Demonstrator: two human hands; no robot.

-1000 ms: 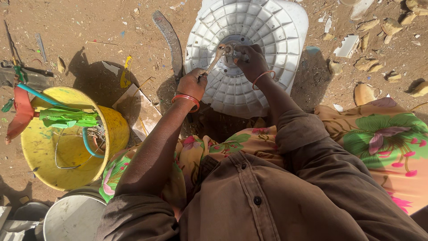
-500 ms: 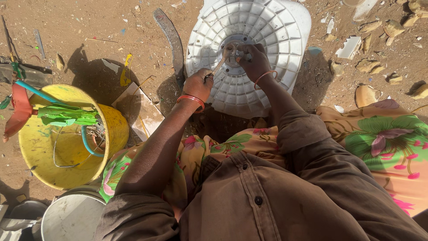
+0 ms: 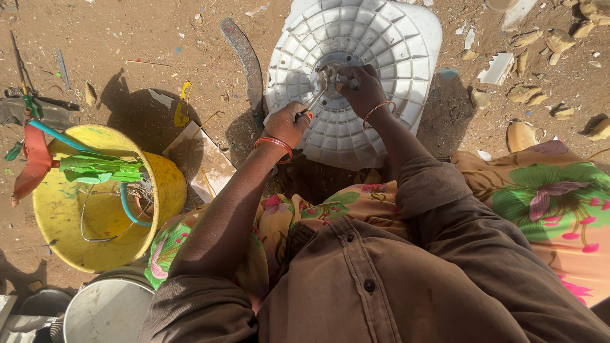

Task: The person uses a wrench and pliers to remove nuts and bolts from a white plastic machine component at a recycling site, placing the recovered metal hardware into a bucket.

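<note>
Left hand (image 3: 289,124) grip clamps a tool (image 3: 316,100), right hand (image 3: 363,89) pinches white tub (image 3: 406,44) hub.

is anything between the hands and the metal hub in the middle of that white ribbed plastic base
Nothing visible does. The right hand already rests on the metal hub at the centre of the white ribbed plastic base. The left hand holds a thin metal tool whose tip reaches the hub over bare plastic ribs.
</note>
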